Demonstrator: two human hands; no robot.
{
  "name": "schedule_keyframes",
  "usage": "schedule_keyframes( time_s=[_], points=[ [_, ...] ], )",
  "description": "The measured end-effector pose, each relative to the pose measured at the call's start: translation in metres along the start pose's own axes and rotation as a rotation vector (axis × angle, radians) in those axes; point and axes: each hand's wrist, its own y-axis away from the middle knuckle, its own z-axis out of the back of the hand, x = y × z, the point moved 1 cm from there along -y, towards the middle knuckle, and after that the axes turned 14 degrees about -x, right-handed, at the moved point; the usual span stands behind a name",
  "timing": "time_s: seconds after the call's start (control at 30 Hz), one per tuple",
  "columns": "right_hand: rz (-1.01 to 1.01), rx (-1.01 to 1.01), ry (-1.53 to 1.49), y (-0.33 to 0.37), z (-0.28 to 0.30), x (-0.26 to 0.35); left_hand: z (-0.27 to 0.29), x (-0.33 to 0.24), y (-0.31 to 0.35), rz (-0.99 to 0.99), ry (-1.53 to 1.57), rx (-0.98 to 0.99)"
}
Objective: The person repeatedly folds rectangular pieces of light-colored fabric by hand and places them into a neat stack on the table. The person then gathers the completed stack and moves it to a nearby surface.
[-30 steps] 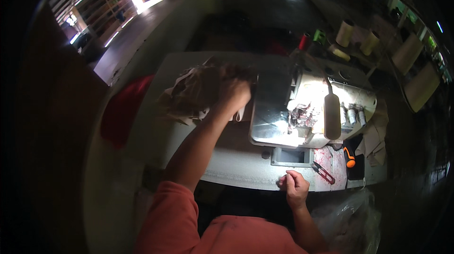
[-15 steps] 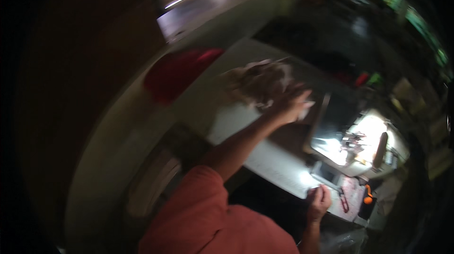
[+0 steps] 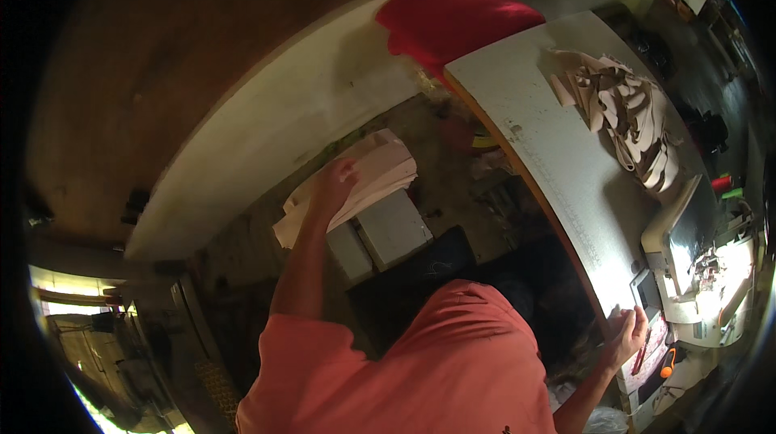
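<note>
My left hand (image 3: 341, 178) is over a stack of pale beige fabric pieces (image 3: 378, 161) at the left. Its fingers are bent and slightly apart, and no piece shows lifted in them. The stack lies on a light box-like support (image 3: 394, 228) below table height. At the right, my right hand (image 3: 625, 335) is at the near edge of the sewing table (image 3: 558, 143), beside the sewing machine (image 3: 675, 228). Its thumb and fingers are drawn together; whatever is between them cannot be made out. A loose heap of beige fabric strips (image 3: 630, 115) lies on the tabletop behind the machine.
Red cloth (image 3: 453, 22) hangs over the low wall (image 3: 323, 86) by the table's far end. A lamp lights the machine. Near my right hand are an orange-handled tool (image 3: 668, 363) and a dark red slim tool (image 3: 641, 356). Red and green thread spools (image 3: 722, 183) stand beyond the machine.
My left hand has left the fabric heap on the table and swung left to the stack. The view has turned left. My right hand stays by the machine.
</note>
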Motion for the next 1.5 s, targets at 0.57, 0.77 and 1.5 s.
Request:
schedule_keyframes(
  time_s=[0.57, 0.77, 1.5],
  points=[
    [-0.075, 0.022, 0.013, 0.026, -0.005, 0.005, -0.107, -0.008, -0.027, -0.272, -0.555, -0.01],
    [-0.08, 0.02, -0.003, 0.022, -0.003, -0.004, -0.087, 0.014, -0.047, -0.113, -0.162, -0.156],
    [-0.148, 0.084, -0.141, 0.03, 0.006, 0.003, 0.147, -0.179, 0.069, -0.274, 0.599, -0.967]
  ],
)
